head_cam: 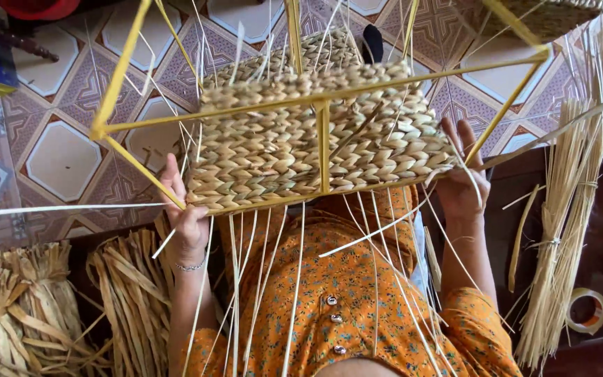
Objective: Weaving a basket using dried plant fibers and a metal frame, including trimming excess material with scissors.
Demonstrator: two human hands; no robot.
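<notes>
Straw-beige braided basket [315, 132] on a yellow frame [324, 143], orange floral dress [336, 293], brown-and-white geometric floor tiles [57, 132]

orange floral dress [343, 307] | three front buttons [334, 319] | silver wrist bracelet [190, 266]

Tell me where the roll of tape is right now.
In the head view, the tape roll lies at lower right on the dark surface, just right of the tied straw bundle.

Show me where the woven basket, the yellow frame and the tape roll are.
woven basket [280, 150], head view, braided side wall.
yellow frame [323, 146], head view, middle upright bar.
tape roll [600, 312], head view, right rim.
</notes>
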